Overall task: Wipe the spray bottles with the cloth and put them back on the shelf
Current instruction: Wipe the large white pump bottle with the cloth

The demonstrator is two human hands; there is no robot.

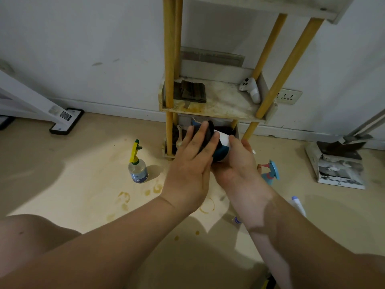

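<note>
My right hand (237,163) grips the base of a white and teal spray bottle (223,147), held tilted in front of the shelf's lowest level. My left hand (193,161) lies flat with straight fingers, pressing a dark cloth (209,132) against the bottle's side. The wooden shelf (214,105) stands against the wall just behind. On the floor to the left stands a clear bottle with a yellow-green sprayer (137,163). A blue and pink spray bottle (270,173) sits on the floor to the right, partly hidden by my right hand. A white bottle (298,206) lies by my right forearm.
The middle shelf holds a dark folded cloth (190,91) and a white controller (251,89). A wall socket (288,96) sits right of the shelf. A white frame foot (66,122) stands at left, and a torn box with a dustpan (337,163) at right. The floor carries brown ring stains.
</note>
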